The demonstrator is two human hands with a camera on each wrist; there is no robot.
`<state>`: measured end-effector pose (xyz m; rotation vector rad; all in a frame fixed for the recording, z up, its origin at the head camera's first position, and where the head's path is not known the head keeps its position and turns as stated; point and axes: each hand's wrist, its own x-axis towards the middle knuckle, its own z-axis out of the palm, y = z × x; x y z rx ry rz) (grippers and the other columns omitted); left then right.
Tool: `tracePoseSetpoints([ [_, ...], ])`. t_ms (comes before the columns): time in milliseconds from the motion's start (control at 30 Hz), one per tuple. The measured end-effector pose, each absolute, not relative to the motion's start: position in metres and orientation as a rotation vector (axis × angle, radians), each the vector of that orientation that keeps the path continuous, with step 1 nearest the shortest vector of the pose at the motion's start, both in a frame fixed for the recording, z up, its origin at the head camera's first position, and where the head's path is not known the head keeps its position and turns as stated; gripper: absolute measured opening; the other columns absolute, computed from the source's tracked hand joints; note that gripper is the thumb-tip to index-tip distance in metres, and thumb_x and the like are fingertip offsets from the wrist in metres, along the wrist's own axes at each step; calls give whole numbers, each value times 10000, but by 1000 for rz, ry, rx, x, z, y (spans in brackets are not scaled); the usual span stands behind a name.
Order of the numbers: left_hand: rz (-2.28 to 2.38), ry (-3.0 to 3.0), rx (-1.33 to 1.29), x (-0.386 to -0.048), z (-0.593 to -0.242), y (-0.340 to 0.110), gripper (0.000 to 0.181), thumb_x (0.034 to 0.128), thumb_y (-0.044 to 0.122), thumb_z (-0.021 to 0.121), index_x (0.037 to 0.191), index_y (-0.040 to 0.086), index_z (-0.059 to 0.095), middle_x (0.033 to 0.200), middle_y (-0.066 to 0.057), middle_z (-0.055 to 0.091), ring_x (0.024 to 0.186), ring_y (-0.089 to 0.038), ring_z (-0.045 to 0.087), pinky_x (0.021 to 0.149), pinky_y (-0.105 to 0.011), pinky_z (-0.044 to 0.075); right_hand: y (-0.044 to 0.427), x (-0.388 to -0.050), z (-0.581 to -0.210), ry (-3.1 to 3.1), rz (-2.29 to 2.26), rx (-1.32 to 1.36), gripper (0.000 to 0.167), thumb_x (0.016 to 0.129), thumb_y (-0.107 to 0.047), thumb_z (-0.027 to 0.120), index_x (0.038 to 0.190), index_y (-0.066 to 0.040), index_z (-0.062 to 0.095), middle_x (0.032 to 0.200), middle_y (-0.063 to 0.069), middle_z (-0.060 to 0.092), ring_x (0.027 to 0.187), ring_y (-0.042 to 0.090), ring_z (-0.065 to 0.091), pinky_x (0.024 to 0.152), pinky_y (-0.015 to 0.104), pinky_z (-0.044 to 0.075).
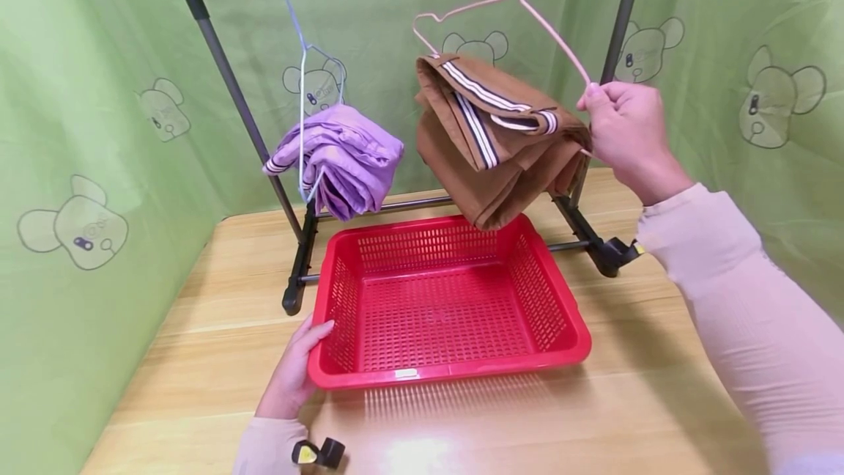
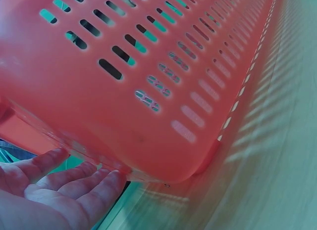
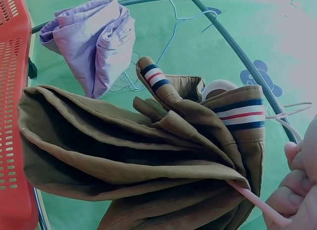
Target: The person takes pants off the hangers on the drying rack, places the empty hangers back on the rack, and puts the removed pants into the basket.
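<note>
My right hand grips the right corner of a pink hanger. Folded over that hanger's lower bar hang brown trousers with striped trim; in the right wrist view the folds of the brown trousers spread left of my right hand. My left hand holds a red plastic basket at its left front corner, thumb over the rim. From the left wrist view, the fingers touch the basket's outside under the rim. The hanger's top lies beyond the head view.
A metal clothes rack stands behind the basket on the wooden table. From its bar hangs a light blue hanger bearing a folded purple garment. Green curtain with mouse drawings surrounds the table.
</note>
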<state>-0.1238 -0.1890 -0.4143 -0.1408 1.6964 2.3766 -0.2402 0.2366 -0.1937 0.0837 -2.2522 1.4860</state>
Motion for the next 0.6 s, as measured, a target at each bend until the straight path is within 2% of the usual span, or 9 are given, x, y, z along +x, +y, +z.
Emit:
tracePoseSetpoints([
  [600, 2383, 1669, -149, -124, -414, -189, 524, 988, 172, 467, 1473, 67, 297, 1225, -173, 563, 1057, -273, 609, 888, -382, 528, 238, -240, -199, -2290, 1444, 90, 258, 1023, -247, 482, 858, -172, 666, 664, -6, 494, 431, 68, 335, 322, 237, 251],
])
